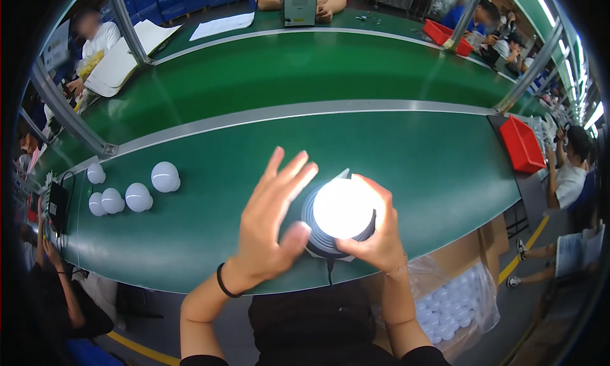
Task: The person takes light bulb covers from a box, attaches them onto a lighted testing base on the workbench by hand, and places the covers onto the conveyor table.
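A brightly lit round bulb (344, 208) sits over a dark ribbed round base (313, 229) near the front edge of the green table. My right hand (379, 229) is wrapped round the bulb's right side, with the thumb at its lower edge. To the left of the bulb, my left hand (272, 216) is raised with its fingers spread and holds nothing. A dark cable (330, 272) runs from the base toward the table's front edge. On the left part of the table lie several unlit white bulbs (139, 197).
A red tray (522, 143) is at the table's right end. Below the front edge, an open carton (494, 246) holds bagged white bulbs (447, 307). A black box (57, 207) stands at the left end. Metal posts (71, 115) rise beyond; people work around.
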